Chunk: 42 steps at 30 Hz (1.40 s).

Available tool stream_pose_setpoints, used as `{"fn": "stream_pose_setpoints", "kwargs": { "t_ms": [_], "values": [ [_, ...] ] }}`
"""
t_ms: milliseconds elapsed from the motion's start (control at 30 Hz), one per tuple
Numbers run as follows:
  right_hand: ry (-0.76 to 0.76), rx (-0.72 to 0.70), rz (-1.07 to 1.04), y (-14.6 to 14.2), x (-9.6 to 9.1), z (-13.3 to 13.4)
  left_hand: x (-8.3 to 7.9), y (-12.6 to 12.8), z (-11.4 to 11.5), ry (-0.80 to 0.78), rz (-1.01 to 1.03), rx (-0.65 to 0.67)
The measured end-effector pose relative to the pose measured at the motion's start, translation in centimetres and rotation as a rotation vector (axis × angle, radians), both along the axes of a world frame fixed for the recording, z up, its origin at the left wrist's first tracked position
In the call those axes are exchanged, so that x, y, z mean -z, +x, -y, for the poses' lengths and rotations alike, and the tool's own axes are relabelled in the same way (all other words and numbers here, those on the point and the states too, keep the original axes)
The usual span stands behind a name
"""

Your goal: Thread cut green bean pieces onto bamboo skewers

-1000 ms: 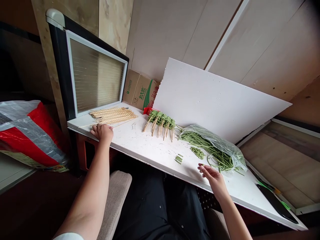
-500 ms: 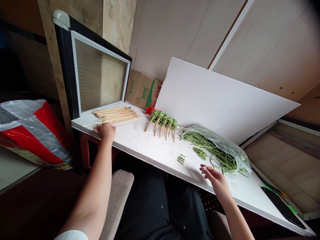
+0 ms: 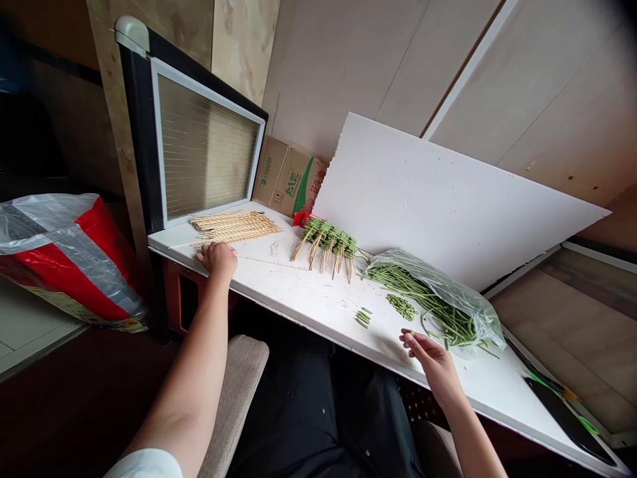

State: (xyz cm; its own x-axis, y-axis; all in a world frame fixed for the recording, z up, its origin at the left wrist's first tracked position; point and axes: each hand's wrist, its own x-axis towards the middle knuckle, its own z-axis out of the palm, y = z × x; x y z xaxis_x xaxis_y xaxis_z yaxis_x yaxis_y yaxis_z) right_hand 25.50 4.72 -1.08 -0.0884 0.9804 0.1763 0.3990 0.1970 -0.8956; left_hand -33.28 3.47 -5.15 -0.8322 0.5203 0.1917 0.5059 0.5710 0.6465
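My left hand [image 3: 217, 257] is closed at the table's front edge. A thin bamboo skewer [image 3: 273, 263] sticks out of it to the right, low over the white top. Just behind that hand lies a pile of bare bamboo skewers [image 3: 236, 226]. My right hand [image 3: 432, 357] pinches a small green bean piece [image 3: 411, 332], mostly covered by the fingers. Left of it lie several cut bean pieces [image 3: 363, 318], with a heap of more cut beans [image 3: 401, 307] behind. Farther back, skewers threaded with green beans [image 3: 328, 238] are stacked, bare ends toward me.
Long green beans [image 3: 442, 309] spill from a clear plastic bag [image 3: 478, 312] on the white table [image 3: 298, 302]. A cardboard box [image 3: 288, 176] and a leaning white board [image 3: 438, 199] stand behind. A black phone-like slab [image 3: 570, 419] lies at the right end. A red-and-white sack [image 3: 94, 265] is at left.
The skewer in my left hand has swung from pointing toward the pile to pointing right along the table. My right hand has stayed nearly still. The view has shifted slightly.
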Motion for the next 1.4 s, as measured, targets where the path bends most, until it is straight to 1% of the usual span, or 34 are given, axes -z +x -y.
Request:
{"fn": "stream_pose_setpoints", "kwargs": {
  "t_ms": [133, 267, 333, 400, 500, 600, 667, 867, 1067, 1200, 1400],
  "values": [
    [0.0, -0.004, 0.001, -0.1, 0.0, 0.1, -0.4, -0.7, 0.2, 0.009, 0.036, 0.094],
    [-0.008, -0.012, 0.004, -0.2, 0.0, 0.2, -0.3, -0.5, -0.1, 0.006, -0.001, 0.302],
    [-0.009, -0.015, 0.005, -0.2, 0.0, 0.2, -0.2, 0.0, -0.4, 0.002, -0.018, 0.361],
    [-0.011, -0.012, 0.01, -0.3, 0.0, 0.2, -0.2, 0.7, -0.6, -0.013, -0.024, 0.365],
    [-0.015, -0.011, 0.016, -0.4, 0.0, 0.2, -0.3, 1.4, -0.8, -0.045, -0.023, 0.336],
    [-0.016, -0.012, 0.016, -0.4, 0.0, 0.3, -0.4, 1.5, -0.9, -0.049, -0.018, 0.321],
    [-0.017, -0.012, 0.012, -0.5, -0.1, 0.3, -0.4, 1.3, -0.9, -0.047, -0.014, 0.341],
    [-0.029, -0.006, -0.002, -0.6, 0.1, 0.3, 0.2, 0.8, -1.1, -0.023, 0.003, 0.478],
    [-0.076, 0.002, -0.006, -0.7, 0.6, 0.2, 0.2, 1.9, -1.9, -0.051, -0.033, 0.449],
    [-0.049, -0.002, 0.012, -0.7, 0.5, 0.4, 0.4, 2.5, -2.2, -0.045, -0.051, 0.447],
    [-0.036, -0.023, 0.015, -0.6, 0.4, 0.4, 0.7, 2.2, -2.1, -0.009, -0.068, 0.485]
  ]
}}
